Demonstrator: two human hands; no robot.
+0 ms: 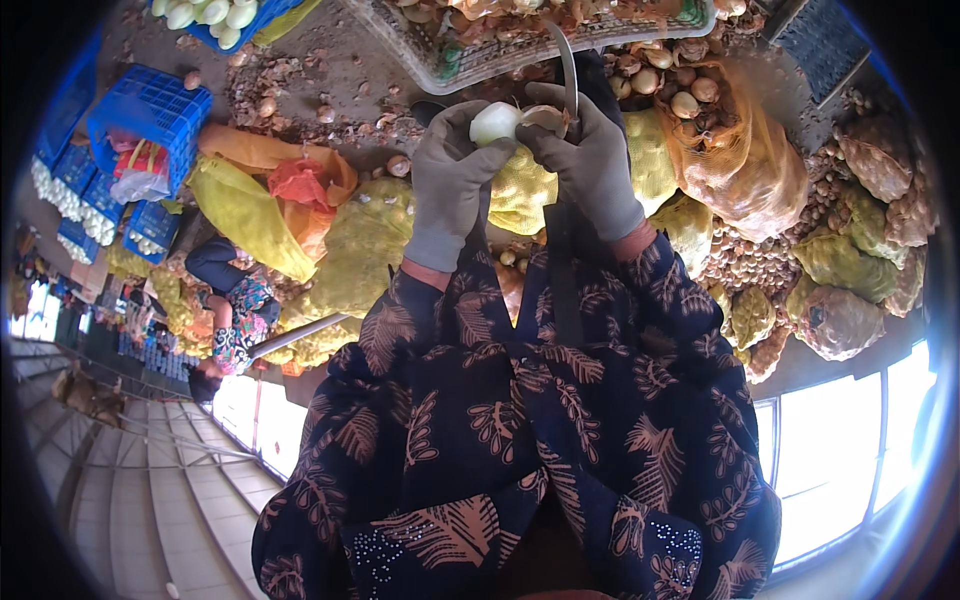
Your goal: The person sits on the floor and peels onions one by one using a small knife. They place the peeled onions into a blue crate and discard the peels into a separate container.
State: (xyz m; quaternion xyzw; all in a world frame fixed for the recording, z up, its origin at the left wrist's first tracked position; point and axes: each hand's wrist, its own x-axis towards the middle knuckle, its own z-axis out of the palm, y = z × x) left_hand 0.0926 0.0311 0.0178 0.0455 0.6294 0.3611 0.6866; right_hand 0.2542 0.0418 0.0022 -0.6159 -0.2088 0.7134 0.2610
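My left hand [452, 170], in a grey glove, is closed around a white peeled onion [495, 123]. Close beside it, my right hand [588, 155], gloved alike, grips a knife whose curved blade [570, 70] points up and away from me. A brown piece of onion skin [543, 118] sits at the right fingers, next to the peeled onion. The knife's handle is hidden in the right glove. Just beyond both hands lies a light plastic crate [470, 72] with onions and loose skins in it.
An orange mesh sack [750, 170] of onions stands at the right, yellow sacks [365, 245] at the left. Farther left are blue crates [150, 125], some with white onions, and a person [235, 310] bending. Skins [285, 85] litter the floor.
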